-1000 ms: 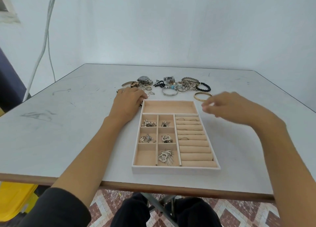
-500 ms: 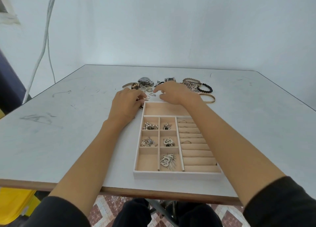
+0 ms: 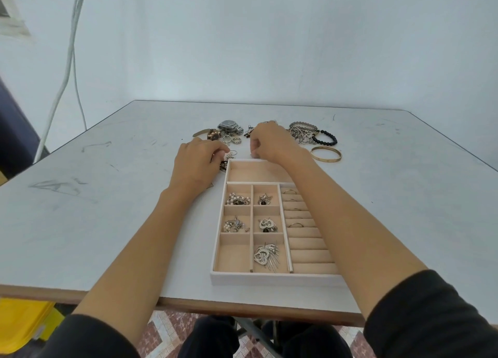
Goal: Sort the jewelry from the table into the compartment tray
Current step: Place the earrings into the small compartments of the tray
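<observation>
The beige compartment tray [image 3: 275, 279] lies in front of me on the white table [image 3: 107, 195]. Its small squares hold silver earrings [image 3: 265, 255], and thin rings [image 3: 295, 225] sit in the ring rolls on the right. Loose jewelry lies beyond the tray: a watch [image 3: 229, 125], small rings [image 3: 234, 140], tangled chains [image 3: 301, 133], a black bead bracelet [image 3: 327, 137] and a gold bangle [image 3: 326, 154]. My left hand [image 3: 198, 163] rests at the tray's far left corner, fingers curled on a small silver piece [image 3: 230, 156]. My right hand [image 3: 269, 142] hovers over the tray's far rim with fingertips pinched; what they hold is hidden.
The table's near edge [image 3: 242, 307] runs just below the tray. A white cable [image 3: 67, 69] hangs down the wall at the left. A yellow bin [image 3: 21, 325] stands under the table's left corner. My legs are under the table.
My right hand swung from the tray's right side to the jewelry pile, then drew back slightly toward the tray's far rim. My left hand stayed in place.
</observation>
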Demonstrator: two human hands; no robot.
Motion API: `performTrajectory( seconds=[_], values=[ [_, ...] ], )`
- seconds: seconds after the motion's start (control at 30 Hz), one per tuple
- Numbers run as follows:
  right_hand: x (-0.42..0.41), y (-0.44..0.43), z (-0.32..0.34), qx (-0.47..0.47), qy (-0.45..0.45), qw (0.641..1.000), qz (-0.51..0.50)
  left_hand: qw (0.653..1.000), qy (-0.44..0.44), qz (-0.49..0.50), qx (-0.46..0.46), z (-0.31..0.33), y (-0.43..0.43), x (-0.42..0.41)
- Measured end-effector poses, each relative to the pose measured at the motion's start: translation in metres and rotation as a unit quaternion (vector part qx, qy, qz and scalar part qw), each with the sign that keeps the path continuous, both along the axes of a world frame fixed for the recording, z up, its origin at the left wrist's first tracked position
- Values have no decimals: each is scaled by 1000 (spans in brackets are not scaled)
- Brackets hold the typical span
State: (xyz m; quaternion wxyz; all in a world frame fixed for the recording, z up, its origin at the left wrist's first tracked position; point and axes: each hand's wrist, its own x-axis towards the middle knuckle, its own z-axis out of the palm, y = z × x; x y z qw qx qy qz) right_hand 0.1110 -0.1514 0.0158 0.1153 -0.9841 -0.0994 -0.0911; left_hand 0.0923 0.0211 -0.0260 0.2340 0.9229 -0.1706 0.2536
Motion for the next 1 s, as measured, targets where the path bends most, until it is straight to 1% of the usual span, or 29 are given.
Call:
performTrajectory(
  seconds=[0.17, 0.27, 0.4, 0.63, 0.73, 0.87, 1.0],
  values=[
    [4, -1, -2, 20, 0, 1000, 0, 1000, 9, 14, 24, -3, 1, 6],
    [6, -2, -2, 27, 24, 999, -3, 1000, 22, 14, 13, -3, 2, 7],
    [4, -2, 0, 10, 55, 998, -12, 999, 46, 6, 6, -3, 1, 8],
    [-1, -6, 4, 18, 35, 999, -7, 998, 62, 0, -3, -3, 1, 10],
    [-1, -12, 8, 31, 39, 999, -13, 998, 56, -9, 34, -3, -1, 11],
    [-4, -21, 14, 90, 44, 995, -14, 994, 19, -1, 109, -2, -4, 8],
    [-11, -29, 17, 147, 25, 989, -6, 991, -11, 10, 132, -3, -5, 7]
  ],
)
